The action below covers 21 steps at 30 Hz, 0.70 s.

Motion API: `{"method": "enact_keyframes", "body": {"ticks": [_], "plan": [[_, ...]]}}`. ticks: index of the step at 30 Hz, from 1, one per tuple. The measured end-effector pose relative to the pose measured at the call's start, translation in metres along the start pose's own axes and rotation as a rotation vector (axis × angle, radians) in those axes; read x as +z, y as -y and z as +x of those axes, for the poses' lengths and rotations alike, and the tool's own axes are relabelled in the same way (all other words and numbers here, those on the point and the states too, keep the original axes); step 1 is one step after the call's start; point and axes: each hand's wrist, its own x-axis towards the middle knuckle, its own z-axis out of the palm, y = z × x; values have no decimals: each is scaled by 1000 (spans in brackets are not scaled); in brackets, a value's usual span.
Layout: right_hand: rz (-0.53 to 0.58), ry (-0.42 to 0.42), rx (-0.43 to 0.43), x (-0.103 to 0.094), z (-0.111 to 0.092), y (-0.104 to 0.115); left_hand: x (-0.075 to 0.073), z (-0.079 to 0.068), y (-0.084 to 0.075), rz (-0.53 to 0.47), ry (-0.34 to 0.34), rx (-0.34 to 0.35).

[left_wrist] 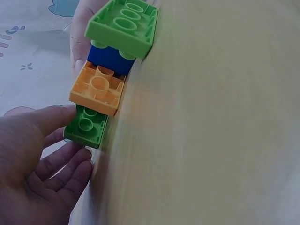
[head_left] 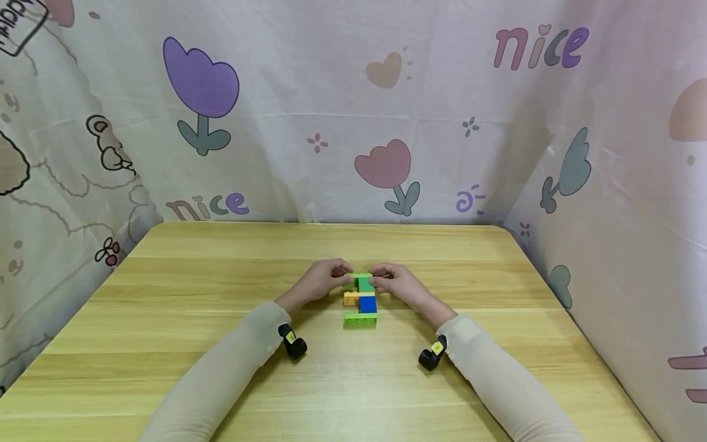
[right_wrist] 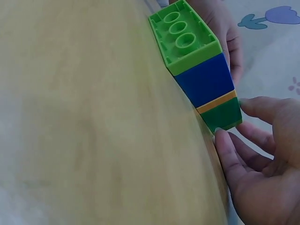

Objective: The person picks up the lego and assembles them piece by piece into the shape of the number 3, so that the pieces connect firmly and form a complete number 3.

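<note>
A row of joined toy building bricks lies on the table between the two hands. At its near end is a light green brick (head_left: 361,320), followed by a blue brick (head_left: 367,304), a thin orange brick (head_left: 351,298) and a dark green brick (head_left: 366,285). A light green piece (head_left: 361,275) forms the far end. My left hand (head_left: 323,280) pinches the far end from the left, its thumb on the green part. From the right, my right hand (head_left: 399,282) holds that same end between thumb and fingers. Hollow undersides of the bricks face toward both wrist cameras.
The wooden table (head_left: 342,387) runs back to a patterned curtain (head_left: 309,73) that also hangs along both sides. A small black camera (head_left: 294,345) is strapped to the left wrist and another camera (head_left: 432,355) to the right wrist.
</note>
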Motion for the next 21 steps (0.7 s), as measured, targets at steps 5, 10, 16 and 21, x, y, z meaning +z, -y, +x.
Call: {"method": "enact_keyframes", "body": {"ticks": [5, 10, 16, 21], "plan": [[-14, -9, 26, -4, -2, 5, -4, -2, 0, 13, -10, -16], [-33, -15, 14, -11, -3, 7, -14, -4, -3, 36, -34, -24], [-127, -21, -22, -21, -7, 12, -24, -11, -2, 100, -27, -11], [-295, -54, -83, -28, -13, 14, -35, -21, 3, 168, -42, -18]]}}
